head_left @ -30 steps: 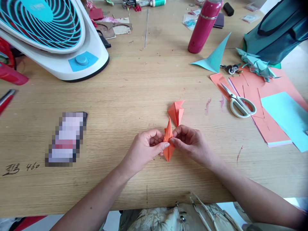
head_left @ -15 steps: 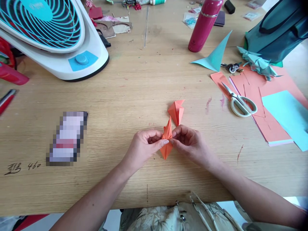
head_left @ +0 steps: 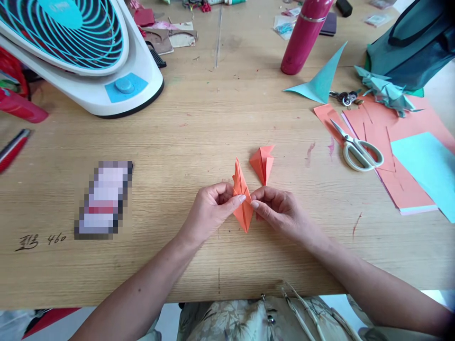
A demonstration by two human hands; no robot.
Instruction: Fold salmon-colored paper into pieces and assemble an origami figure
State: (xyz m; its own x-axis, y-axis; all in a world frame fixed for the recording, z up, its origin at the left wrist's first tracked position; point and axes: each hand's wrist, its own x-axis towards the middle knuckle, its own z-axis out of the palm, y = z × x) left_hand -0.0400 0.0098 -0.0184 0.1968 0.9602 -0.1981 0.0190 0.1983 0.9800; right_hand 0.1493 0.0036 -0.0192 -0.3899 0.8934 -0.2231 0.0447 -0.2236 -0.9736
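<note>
Narrow orange folded paper piece [head_left: 242,201]: held upright-ish, long axis pointing away from the person, lower tip down toward the wooden surface [head_left: 199,123], a little in from the middle of the near edge.

Left hand [head_left: 211,210]: grip pressed together, thumb and forefinger pinching the left side of the piece at its waist. Right hand [head_left: 280,213]: grip likewise closed, thumb and forefinger tips pinching the right side at the same height. The fingertips of the two hands almost meet across the paper.

Second orange folded paper shape [head_left: 263,162]: lies flat just beyond the right hand, close to the held piece, not touching it as far as can be seen.

Toward the right edge: white-handled scissors [head_left: 357,148], blades apart, resting on a stack of flat orange paper sheets [head_left: 387,142]; a light blue paper sheet [head_left: 423,166] overlaps the stack.

Toward the far edge, right of centre: teal paper cone shape [head_left: 320,80], and a magenta metal bottle [head_left: 302,38] standing just behind it.

Far left corner: white and teal electric fan [head_left: 71,52], tilted back.
</note>
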